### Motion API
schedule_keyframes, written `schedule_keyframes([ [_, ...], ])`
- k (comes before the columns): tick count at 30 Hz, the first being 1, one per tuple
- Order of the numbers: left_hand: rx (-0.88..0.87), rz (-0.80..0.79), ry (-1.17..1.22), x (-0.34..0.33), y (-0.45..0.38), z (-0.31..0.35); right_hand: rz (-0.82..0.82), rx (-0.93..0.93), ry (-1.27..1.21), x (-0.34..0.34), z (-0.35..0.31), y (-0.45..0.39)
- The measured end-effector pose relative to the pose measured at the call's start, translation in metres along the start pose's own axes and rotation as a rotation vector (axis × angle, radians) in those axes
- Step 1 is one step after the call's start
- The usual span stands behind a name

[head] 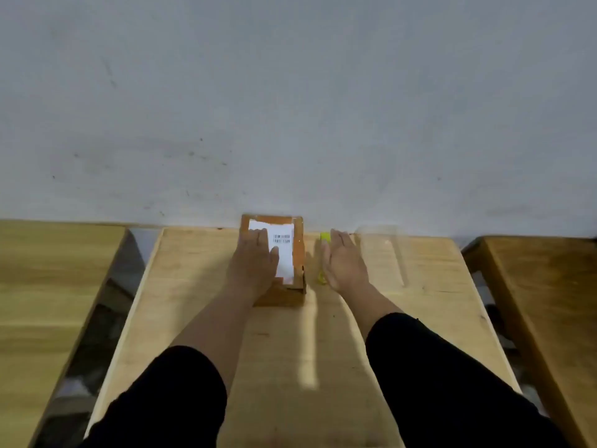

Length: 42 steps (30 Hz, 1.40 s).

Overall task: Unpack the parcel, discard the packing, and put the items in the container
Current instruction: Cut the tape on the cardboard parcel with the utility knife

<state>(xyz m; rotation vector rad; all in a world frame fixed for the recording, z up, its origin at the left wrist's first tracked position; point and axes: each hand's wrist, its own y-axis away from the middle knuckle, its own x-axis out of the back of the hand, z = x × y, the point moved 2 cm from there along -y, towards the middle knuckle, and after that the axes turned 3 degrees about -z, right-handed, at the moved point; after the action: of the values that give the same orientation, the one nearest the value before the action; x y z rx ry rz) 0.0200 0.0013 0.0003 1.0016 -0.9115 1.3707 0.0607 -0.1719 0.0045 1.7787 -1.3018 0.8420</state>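
A brown cardboard parcel (pixel 298 253) with a white shipping label lies on the middle wooden table (pixel 277 350), close to the wall. My left hand (pixel 253 263) rests flat on the parcel's top, fingers spread over the label. My right hand (pixel 344 261) hovers open just right of the parcel, partly covering a thin yellow object (pixel 324 237) that lies on the table. A faint, clear plastic container (pixel 382 253) stands to the right of my right hand, blurred and hard to make out.
A grey wall (pixel 290 108) rises right behind the table. Another wooden table (pixel 48 302) stands to the left and a darker one (pixel 542 302) to the right, each across a narrow gap.
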Motion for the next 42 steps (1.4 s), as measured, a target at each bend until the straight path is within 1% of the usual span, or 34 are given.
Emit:
schedule_keyframes([
  [1, 0.09, -0.015, 0.094, -0.008, -0.003, -0.006, -0.018, -0.032, -0.028, -0.006, 0.005, -0.005],
  [2, 0.134, 0.012, 0.148, -0.013, -0.004, -0.01, -0.008, -0.05, -0.054, -0.013, 0.011, -0.011],
  [3, 0.144, 0.057, 0.151, -0.022, -0.006, -0.015, 0.002, -0.069, -0.068, -0.023, 0.019, -0.013],
  [4, 0.167, 0.068, 0.144, -0.031, -0.006, -0.02, 0.008, -0.075, -0.072, -0.034, 0.026, -0.016],
  [7, 0.207, 0.05, 0.134, -0.055, -0.011, -0.031, 0.039, -0.129, -0.088, -0.062, 0.048, -0.031],
  [10, 0.21, 0.084, 0.087, -0.067, -0.013, -0.034, 0.072, -0.177, -0.041, -0.075, 0.061, -0.044],
  [14, 0.22, 0.054, -0.059, -0.074, -0.015, -0.037, 0.134, -0.162, -0.006, -0.08, 0.065, -0.052],
  [15, 0.232, 0.053, -0.058, -0.075, -0.015, -0.037, 0.143, -0.157, 0.002, -0.083, 0.065, -0.053],
  [18, 0.282, 0.1, 0.095, -0.073, -0.014, -0.037, 0.163, -0.116, 0.012, -0.088, 0.066, -0.053],
  [20, 0.277, 0.109, 0.104, -0.07, -0.014, -0.035, 0.15, -0.108, -0.003, -0.087, 0.067, -0.053],
  [23, 0.265, 0.066, 0.056, -0.076, -0.014, -0.042, 0.086, -0.166, -0.107, -0.079, 0.067, -0.054],
  [25, 0.195, 0.031, 0.001, -0.074, -0.014, -0.044, 0.08, -0.207, -0.228, -0.07, 0.06, -0.053],
  [26, 0.172, 0.024, 0.042, -0.072, -0.014, -0.044, 0.095, -0.199, -0.274, -0.066, 0.056, -0.051],
  [28, 0.181, 0.055, 0.198, -0.065, -0.016, -0.046, 0.122, -0.141, -0.37, -0.062, 0.043, -0.047],
  [30, 0.175, 0.117, 0.255, -0.057, -0.016, -0.048, 0.115, -0.105, -0.46, -0.063, 0.031, -0.044],
  [31, 0.18, 0.12, 0.27, -0.057, -0.016, -0.051, 0.101, -0.1, -0.486, -0.065, 0.026, -0.043],
  [34, 0.222, 0.062, 0.366, -0.061, -0.018, -0.063, 0.059, -0.091, -0.51, -0.073, 0.014, -0.04],
  [37, 0.151, 0.016, 0.479, -0.065, -0.021, -0.07, 0.072, -0.121, -0.618, -0.079, 0.006, -0.037],
  [39, 0.149, 0.017, 0.51, -0.067, -0.021, -0.071, 0.072, -0.155, -0.694, -0.081, 0.003, -0.036],
  [42, 0.177, 0.037, 0.514, -0.064, -0.013, -0.064, 0.072, -0.164, -0.729, -0.084, 0.0, -0.031],
])
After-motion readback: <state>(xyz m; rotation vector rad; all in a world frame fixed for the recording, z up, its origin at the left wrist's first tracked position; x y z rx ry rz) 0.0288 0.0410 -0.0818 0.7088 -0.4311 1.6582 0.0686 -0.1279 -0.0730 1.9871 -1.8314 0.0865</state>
